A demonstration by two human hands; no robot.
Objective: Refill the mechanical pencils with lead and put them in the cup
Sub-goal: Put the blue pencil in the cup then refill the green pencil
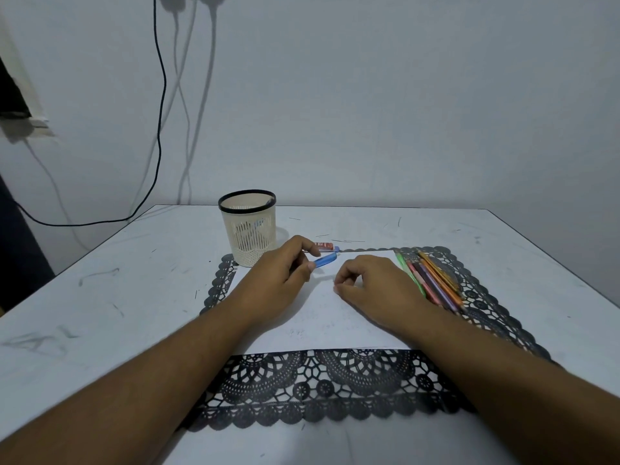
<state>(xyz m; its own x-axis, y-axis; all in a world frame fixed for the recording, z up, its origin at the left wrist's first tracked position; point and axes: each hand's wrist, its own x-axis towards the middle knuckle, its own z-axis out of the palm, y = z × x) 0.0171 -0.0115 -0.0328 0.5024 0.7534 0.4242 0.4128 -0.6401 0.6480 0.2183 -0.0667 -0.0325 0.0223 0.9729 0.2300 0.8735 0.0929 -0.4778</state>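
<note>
My left hand grips a blue mechanical pencil, whose free end points right and away from me. My right hand rests on the white paper sheet with thumb and forefinger pinched together; whether a lead is between them is too small to tell. A cream mesh cup with a black rim stands just beyond my left hand, with something blue inside. A red lead case lies behind the blue pencil. Several coloured mechanical pencils lie in a row to the right of my right hand.
A black lace placemat lies under the paper on a white table. Thin loose leads are scattered on the table behind the lead case. A black cable hangs down the wall at left.
</note>
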